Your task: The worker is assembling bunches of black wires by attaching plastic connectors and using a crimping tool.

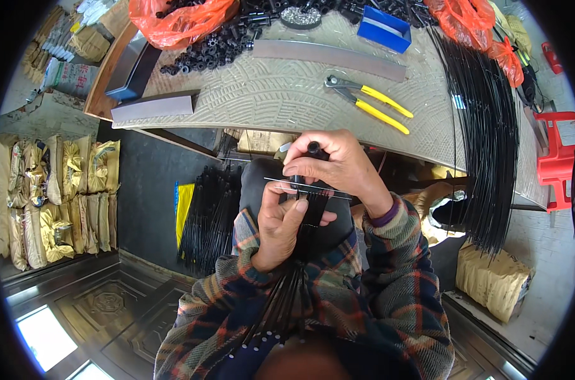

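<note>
Left hand [280, 228]: curled around black rods [311, 214] above the lap [254, 183]. Right hand [338, 163]: pinched onto a black tube [314, 147] near their upper end. Rods—probably light, springy, slick; hold near the tube. Orange bag [183, 28]: black parts [168, 7]. Round dish [300, 27] on the bench [262, 95]: silvery bits [300, 15].

Table [249, 98] w/ yellow-handled pliers [382, 117] lying rt of ctr. Blue box [384, 30] nr far edge. Orange plastic bag [180, 25] far lt, another orange bag [461, 22] far rt. Long strip [328, 58] mid-table, shorter strip [153, 107] lt edge. Red stool [548, 152] rt. Brown-paper pkgs [61, 228] in 2 rows, lt; wrapped pkg [493, 282] lower rt. Carved panel [107, 303] lower lt.
</note>
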The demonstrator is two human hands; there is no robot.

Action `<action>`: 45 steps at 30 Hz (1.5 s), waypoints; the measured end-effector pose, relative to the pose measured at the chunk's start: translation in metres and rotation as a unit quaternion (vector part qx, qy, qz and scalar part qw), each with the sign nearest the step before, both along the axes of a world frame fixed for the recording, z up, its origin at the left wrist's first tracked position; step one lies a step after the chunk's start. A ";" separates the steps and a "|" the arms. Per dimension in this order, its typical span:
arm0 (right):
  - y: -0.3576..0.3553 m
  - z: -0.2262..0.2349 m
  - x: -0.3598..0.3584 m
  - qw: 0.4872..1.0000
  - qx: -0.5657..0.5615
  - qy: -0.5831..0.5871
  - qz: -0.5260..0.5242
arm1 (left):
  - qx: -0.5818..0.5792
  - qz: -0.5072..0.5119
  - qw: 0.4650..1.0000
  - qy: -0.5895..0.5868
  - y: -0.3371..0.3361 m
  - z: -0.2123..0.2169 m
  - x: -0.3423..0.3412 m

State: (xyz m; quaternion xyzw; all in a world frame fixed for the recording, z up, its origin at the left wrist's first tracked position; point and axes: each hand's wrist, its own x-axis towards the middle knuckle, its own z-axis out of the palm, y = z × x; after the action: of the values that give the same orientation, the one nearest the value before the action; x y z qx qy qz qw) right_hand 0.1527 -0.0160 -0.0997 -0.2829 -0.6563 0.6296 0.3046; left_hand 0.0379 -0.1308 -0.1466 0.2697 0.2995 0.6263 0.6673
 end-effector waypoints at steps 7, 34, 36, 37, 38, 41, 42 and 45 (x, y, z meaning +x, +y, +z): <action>-0.001 -0.002 -0.002 0.999 -0.028 0.023 0.008 | -0.011 0.011 1.000 0.006 0.001 0.003 0.001; -0.072 -0.058 -0.011 0.906 -0.128 0.251 -0.315 | -0.019 0.128 0.988 0.081 0.006 0.004 0.001; -0.074 -0.056 -0.012 0.899 -0.135 0.263 -0.324 | -0.016 0.131 0.987 0.090 0.005 0.004 0.002; -0.075 -0.055 -0.012 0.891 -0.142 0.276 -0.332 | -0.005 0.138 0.987 0.086 0.005 0.001 0.003; -0.075 -0.055 -0.011 0.891 -0.142 0.276 -0.331 | 0.007 0.145 0.986 0.083 0.004 0.000 0.003; -0.076 -0.056 -0.011 0.902 -0.143 0.247 -0.323 | 0.014 0.143 0.986 0.079 0.005 0.005 0.000; -0.076 -0.052 -0.013 0.907 -0.128 0.241 -0.320 | 0.014 0.143 0.986 0.080 0.004 0.004 -0.001; -0.074 -0.038 -0.016 0.946 -0.072 0.162 -0.273 | 0.005 0.153 0.983 0.097 0.002 0.004 -0.002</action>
State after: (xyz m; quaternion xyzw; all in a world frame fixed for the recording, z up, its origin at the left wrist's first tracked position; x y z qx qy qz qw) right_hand 0.1370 -0.0900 -0.1373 -0.3668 -0.4487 0.6052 0.5458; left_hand 0.0360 -0.1290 -0.1426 0.2833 0.3974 0.6935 0.5300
